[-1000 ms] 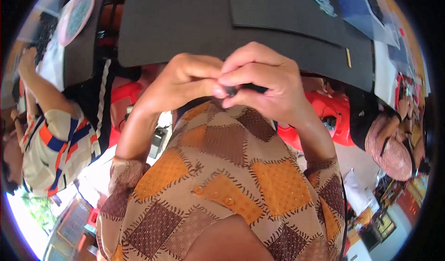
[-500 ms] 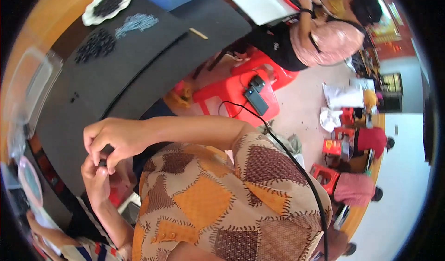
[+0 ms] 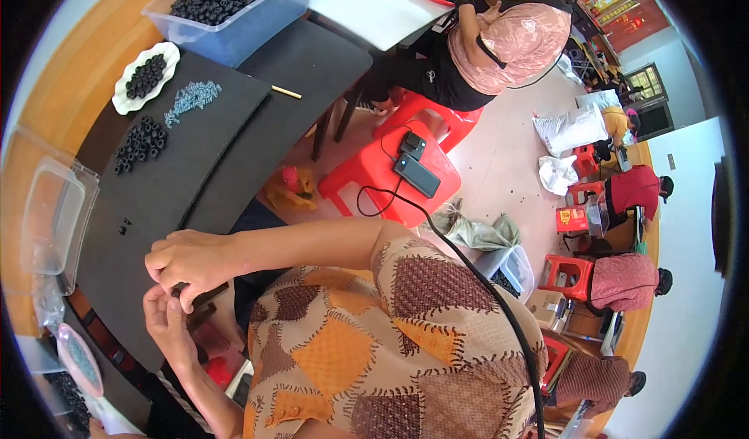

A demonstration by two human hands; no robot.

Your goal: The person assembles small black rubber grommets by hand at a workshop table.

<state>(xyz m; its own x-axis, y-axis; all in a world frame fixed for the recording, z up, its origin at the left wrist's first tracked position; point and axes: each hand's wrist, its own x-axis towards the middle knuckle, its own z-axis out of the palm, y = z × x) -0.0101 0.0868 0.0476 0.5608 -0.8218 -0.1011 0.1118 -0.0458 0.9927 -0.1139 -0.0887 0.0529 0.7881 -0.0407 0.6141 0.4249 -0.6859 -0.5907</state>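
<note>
My right hand [image 3: 186, 261] and my left hand [image 3: 165, 318] meet at the dark table's edge, fingertips together. Between them they pinch a small black part [image 3: 179, 289], mostly covered by my fingers. Beyond the hands on the black tabletop [image 3: 175, 175] lies a pile of black ring-like plastic parts [image 3: 141, 144]. Beside it is a pile of small translucent blue-grey pieces [image 3: 191, 101]. A white scalloped dish [image 3: 121, 96] holds more black parts. Several tiny black bits [image 3: 125, 226] lie apart from the piles.
A clear bin [image 3: 242, 43] full of black parts stands at the top. Clear plastic lids [image 3: 55, 219] lie at the left. A red stool [image 3: 351, 175] carries a phone [image 3: 417, 175] and a black cable [image 3: 480, 271]. A co-worker [image 3: 511, 41] sits at the white table.
The view has shifted, bringing the bin of black parts into sight and the table piles lower. My right hand has turned over the small part, hiding more of it.
</note>
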